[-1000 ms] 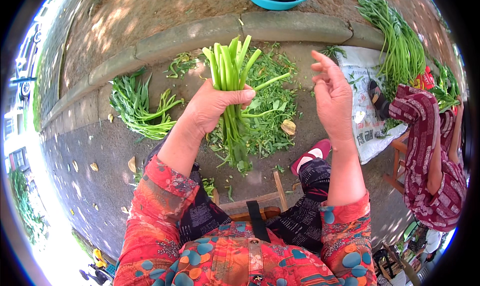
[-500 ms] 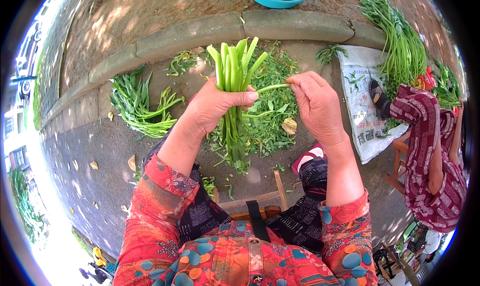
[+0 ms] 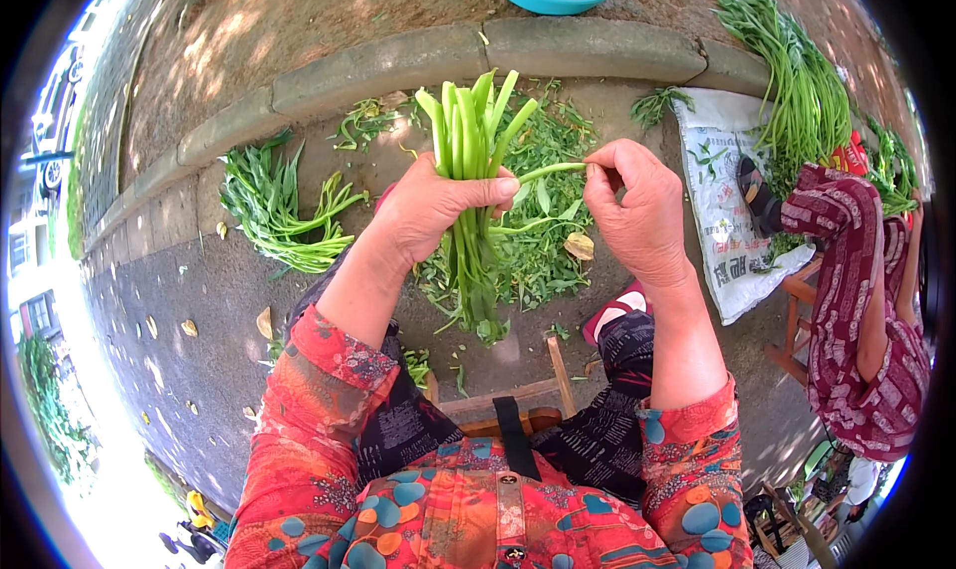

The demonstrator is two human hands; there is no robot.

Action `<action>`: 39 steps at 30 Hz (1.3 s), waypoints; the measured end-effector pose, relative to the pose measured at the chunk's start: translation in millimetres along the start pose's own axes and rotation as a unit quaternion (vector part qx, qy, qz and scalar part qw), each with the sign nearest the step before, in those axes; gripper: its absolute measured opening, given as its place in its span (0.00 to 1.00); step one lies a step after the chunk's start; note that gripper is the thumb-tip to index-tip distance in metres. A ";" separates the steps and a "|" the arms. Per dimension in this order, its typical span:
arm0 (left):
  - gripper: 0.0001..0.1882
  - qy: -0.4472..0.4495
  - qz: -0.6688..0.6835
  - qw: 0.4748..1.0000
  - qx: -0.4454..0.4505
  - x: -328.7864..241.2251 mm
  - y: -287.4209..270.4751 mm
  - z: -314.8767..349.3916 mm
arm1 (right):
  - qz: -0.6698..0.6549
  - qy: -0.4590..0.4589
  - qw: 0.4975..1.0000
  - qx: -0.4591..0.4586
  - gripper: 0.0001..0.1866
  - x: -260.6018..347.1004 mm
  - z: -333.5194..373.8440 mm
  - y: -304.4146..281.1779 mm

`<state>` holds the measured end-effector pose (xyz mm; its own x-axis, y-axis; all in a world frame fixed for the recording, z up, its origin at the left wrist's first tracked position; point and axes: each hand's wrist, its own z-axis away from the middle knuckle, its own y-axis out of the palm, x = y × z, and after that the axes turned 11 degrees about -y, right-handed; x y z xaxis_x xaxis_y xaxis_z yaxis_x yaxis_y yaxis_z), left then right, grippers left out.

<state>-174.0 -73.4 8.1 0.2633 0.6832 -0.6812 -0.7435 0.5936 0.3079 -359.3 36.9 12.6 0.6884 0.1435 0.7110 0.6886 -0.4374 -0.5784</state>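
My left hand is wrapped round a bunch of water spinach, its thick pale cut ends up and its thinner leafy ends hanging down. From the bunch a single stem sticks out to the right. My right hand pinches the tip of that stem between thumb and fingers. Another thin stem juts out just below my left thumb. Under the bunch, a wide heap of loose leaves covers the ground, with a dry yellow leaf lying on it.
Another bunch of greens lies at the left. To the right, long-stemmed greens rest by a white sack, near a seated person in maroon patterned clothes. A stone curb runs behind, with a blue basin beyond.
My right hand has shifted slightly to the right, still pinching the stem tip. The bunch's hanging leafy ends have swung slightly right. My left hand keeps its hold.
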 end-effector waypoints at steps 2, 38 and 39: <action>0.13 0.001 0.000 1.000 0.001 0.0 1.8 -0.2 | -0.008 0.025 1.000 -0.015 0.02 0.5 0.6 1.0; 0.12 -0.049 0.248 0.967 0.043 19.3 9.6 -23.7 | -0.093 0.097 0.990 0.048 0.06 21.5 18.2 36.1; 0.12 -0.045 0.242 0.968 0.045 18.6 10.5 -22.7 | -0.087 0.097 0.990 0.050 0.06 21.3 17.9 35.2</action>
<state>-190.9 -64.1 -16.3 -0.0471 0.9222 -0.3839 -0.7375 0.2271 0.6360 -316.4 40.5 0.2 0.5074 0.0303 0.8612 0.8185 -0.3296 -0.4706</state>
